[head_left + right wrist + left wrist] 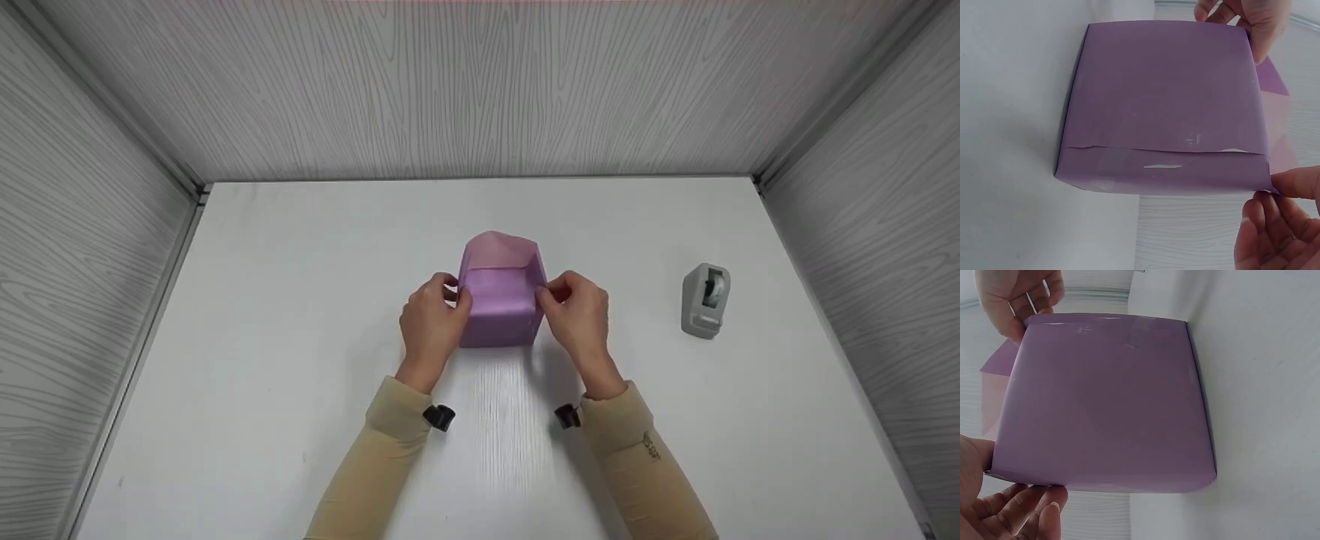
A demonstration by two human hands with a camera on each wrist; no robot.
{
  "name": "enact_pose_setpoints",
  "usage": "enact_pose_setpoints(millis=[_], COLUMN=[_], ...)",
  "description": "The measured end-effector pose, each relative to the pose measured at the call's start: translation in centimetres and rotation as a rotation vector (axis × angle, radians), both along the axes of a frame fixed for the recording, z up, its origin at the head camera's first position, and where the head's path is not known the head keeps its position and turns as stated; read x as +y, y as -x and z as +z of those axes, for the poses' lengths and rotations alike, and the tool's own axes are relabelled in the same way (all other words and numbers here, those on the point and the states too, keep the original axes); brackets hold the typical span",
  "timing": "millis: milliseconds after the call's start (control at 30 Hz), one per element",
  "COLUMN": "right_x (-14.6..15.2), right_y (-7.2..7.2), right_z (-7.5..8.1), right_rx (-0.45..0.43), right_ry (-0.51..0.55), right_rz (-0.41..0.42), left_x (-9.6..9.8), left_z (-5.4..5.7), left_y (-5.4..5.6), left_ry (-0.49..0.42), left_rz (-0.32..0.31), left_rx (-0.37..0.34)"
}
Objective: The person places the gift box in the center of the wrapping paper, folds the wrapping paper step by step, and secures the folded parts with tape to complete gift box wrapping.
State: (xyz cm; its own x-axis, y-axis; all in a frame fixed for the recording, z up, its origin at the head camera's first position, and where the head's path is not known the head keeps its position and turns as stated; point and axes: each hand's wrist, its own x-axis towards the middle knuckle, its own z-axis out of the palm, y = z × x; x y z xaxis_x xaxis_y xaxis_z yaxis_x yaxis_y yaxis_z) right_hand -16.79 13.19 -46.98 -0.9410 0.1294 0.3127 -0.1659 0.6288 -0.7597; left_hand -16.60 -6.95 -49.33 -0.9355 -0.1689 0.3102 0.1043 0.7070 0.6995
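A purple paper box (496,306), folded from a sheet with a pink inner side, stands on the table between both hands, its top open. A pink flap (501,251) rises at its far side. My left hand (435,319) pinches the left top corner, thumb on the rim and fingers spread along the outside. At the right top corner, my right hand (579,315) pinches the paper edge between thumb and forefinger. In the right wrist view, the near wall (1168,95) shows an overlapping seam, with strips of clear tape and small white torn spots along it.
A grey tape dispenser (705,301) with a roll in it stands on the right side of the white table (285,300). Pale wood-grain panels (480,90) enclose the table at the back and on both sides.
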Motion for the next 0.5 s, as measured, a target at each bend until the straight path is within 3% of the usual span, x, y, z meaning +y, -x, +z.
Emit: enact_pose_setpoints(millis=[500], right_x=[-0.08], right_y=[0.68], right_z=[0.15], right_rx=[0.004], right_ry=[0.049], right_rz=[0.012], left_x=[0.06], left_z=[0.11], left_y=[-0.01], left_ry=[-0.004], left_rz=[0.003], left_rx=[-0.015])
